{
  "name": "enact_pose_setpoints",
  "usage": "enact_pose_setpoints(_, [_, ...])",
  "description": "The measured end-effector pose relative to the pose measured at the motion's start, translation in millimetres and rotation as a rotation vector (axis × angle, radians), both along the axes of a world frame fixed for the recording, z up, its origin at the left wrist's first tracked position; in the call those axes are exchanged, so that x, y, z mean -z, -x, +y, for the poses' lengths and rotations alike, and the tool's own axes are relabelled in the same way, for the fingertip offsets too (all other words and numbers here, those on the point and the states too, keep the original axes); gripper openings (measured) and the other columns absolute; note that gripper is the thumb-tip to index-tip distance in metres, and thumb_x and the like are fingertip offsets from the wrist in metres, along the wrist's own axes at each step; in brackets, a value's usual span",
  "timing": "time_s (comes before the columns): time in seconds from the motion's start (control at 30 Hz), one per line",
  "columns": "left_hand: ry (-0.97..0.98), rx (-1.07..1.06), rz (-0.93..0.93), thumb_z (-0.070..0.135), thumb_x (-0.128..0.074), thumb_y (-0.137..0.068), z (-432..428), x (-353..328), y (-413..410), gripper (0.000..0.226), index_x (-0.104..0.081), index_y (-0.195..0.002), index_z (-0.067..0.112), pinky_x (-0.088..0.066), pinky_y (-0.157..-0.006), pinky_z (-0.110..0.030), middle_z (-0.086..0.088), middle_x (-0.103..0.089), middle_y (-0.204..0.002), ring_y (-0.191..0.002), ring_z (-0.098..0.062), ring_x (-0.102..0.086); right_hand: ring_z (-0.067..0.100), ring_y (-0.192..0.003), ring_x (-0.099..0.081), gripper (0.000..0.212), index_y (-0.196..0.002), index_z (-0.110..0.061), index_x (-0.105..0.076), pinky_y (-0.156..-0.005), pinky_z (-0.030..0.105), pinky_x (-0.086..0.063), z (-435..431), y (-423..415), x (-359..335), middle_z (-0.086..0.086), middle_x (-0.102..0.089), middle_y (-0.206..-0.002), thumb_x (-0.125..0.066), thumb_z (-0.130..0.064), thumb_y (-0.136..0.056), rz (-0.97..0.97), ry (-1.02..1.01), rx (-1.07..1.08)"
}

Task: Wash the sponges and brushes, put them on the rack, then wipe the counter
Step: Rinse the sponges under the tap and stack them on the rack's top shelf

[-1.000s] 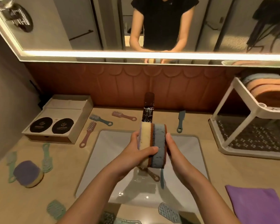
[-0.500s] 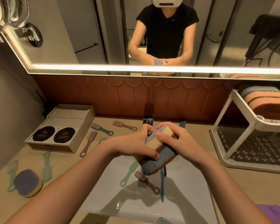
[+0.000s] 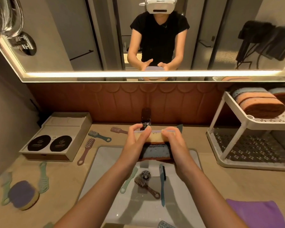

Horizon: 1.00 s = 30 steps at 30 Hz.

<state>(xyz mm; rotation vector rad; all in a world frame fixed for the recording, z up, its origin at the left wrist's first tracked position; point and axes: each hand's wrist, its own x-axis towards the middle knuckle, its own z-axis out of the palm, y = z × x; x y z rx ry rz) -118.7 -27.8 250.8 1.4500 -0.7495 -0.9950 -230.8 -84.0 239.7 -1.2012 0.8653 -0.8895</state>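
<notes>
While both hands hold the two stacked sponges (image 3: 155,145) over the sink (image 3: 105,162), the left hand (image 3: 135,145) and right hand (image 3: 173,145) each closing a grip on one end, squeeze evenly below the tap (image 3: 146,120). Three brushes (image 3: 146,186) lie in the sink, at least six on the surface (image 3: 64,178) along with one sponge (image 3: 22,195), and about three on the rack (image 3: 247,122).

Above the mirror's (image 3: 204,38) lit lower edge, our reflection shows a black short-sleeved top with a shallow V neck, the sleeves ending high on the upper arm. A white headset with a dark slot across its front sits over our head, near the mirror's top edge. Below the mirror, our forearms are bare to the wrist. Our left hand (image 3: 135,145) and right hand (image 3: 173,145) wear no rings, watch or gloves that we can see.
</notes>
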Motion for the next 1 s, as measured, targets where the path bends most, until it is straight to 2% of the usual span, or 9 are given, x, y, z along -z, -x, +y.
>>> enact_pose_setpoints(0.07, [0.040,-0.133,-0.094,0.062,-0.060,-0.073,-1,9,8,0.051,-0.050,-0.105,0.024,-0.056,-0.075,-0.039,-0.006,-0.062,-0.098,-0.088,-0.020,-0.064,0.013,-0.073,-0.064,0.021,-0.091,-0.022,-0.055,-0.057,0.026,-0.053,5,-3,1,0.000,-0.061,-0.082,-0.058,-0.042,-0.086,-0.008,0.003,0.017])
enact_pose_setpoints(0.13, [0.071,-0.231,-0.195,0.071,-0.055,-0.062,-3,12,16,0.059,-0.053,-0.093,0.021,-0.055,-0.072,-0.038,-0.003,-0.065,-0.088,-0.082,-0.019,-0.065,0.021,-0.080,-0.067,0.035,-0.082,-0.026,-0.057,-0.068,0.039,-0.058,7,-5,6,0.001,-0.065,-0.081,-0.064,-0.059,-0.072,0.040,0.080,0.109])
enact_pose_setpoints(0.2, [0.070,-0.256,-0.259,0.068,-0.053,-0.067,-7,12,20,0.050,-0.053,-0.085,0.021,-0.052,-0.065,-0.033,0.001,-0.063,-0.078,-0.073,-0.015,-0.063,0.024,-0.080,-0.067,0.040,-0.073,-0.028,-0.056,-0.074,0.047,-0.056,8,-6,9,0.000,-0.065,-0.076,-0.061,-0.066,-0.063,0.108,0.129,0.212])
enact_pose_setpoints(0.27, [0.042,-0.251,-0.346,0.060,-0.055,-0.074,-11,13,24,0.038,-0.052,-0.076,0.023,-0.046,-0.059,-0.028,0.004,-0.060,-0.070,-0.065,-0.012,-0.059,0.023,-0.073,-0.064,0.032,-0.069,-0.027,-0.054,-0.072,0.046,-0.054,7,-4,12,-0.001,-0.062,-0.070,-0.062,-0.058,-0.072,0.158,0.156,0.264])
enact_pose_setpoints(0.37, [0.015,-0.256,-0.462,0.048,-0.055,-0.082,-16,18,29,0.033,-0.050,-0.068,0.019,-0.040,-0.055,-0.029,0.002,-0.056,-0.063,-0.061,-0.017,-0.054,0.016,-0.058,-0.049,0.029,-0.063,-0.021,-0.047,-0.060,0.037,-0.044,4,-1,20,-0.003,-0.050,-0.059,-0.059,-0.031,-0.088,0.214,0.240,0.303])
enact_pose_setpoints(0.53, [-0.015,-0.181,-0.564,0.018,-0.048,-0.089,-22,24,33,0.030,-0.045,-0.060,0.013,-0.033,-0.051,-0.024,-0.003,-0.049,-0.060,-0.059,-0.014,-0.045,0.007,-0.051,-0.038,0.040,-0.056,-0.022,-0.039,-0.048,0.017,-0.029,0,-3,30,-0.007,-0.040,-0.053,-0.048,-0.018,-0.094,0.391,0.380,0.276])
enact_pose_setpoints(0.8, [-0.004,-0.031,-0.669,0.031,-0.034,-0.073,-34,33,41,0.026,-0.035,-0.052,0.015,-0.026,-0.048,-0.026,0.001,-0.038,-0.051,-0.050,-0.013,-0.035,0.009,-0.051,-0.033,0.042,-0.052,-0.019,-0.034,-0.051,0.028,-0.025,-13,6,35,-0.003,-0.036,-0.052,-0.046,-0.007,-0.090,0.470,0.358,0.250])
enact_pose_setpoints(0.9, [0.018,-0.026,-0.704,0.031,-0.036,-0.086,-45,28,45,0.034,-0.034,-0.054,0.018,-0.026,-0.051,-0.030,0.002,-0.038,-0.053,-0.052,-0.014,-0.037,0.011,-0.055,-0.039,0.038,-0.057,-0.019,-0.039,-0.055,0.031,-0.031,-24,17,30,-0.003,-0.041,-0.056,-0.046,-0.015,-0.094,0.432,0.345,0.228])
enact_pose_setpoints(1.0, [-0.047,-0.025,-0.685,0.035,-0.044,-0.094,-60,18,45,0.034,-0.040,-0.064,0.020,-0.030,-0.057,-0.031,0.004,-0.046,-0.064,-0.065,-0.015,-0.047,0.019,-0.074,-0.058,0.030,-0.076,-0.018,-0.049,-0.066,0.038,-0.047,-42,38,22,0.001,-0.057,-0.075,-0.046,-0.043,-0.093,0.406,0.237,0.125])
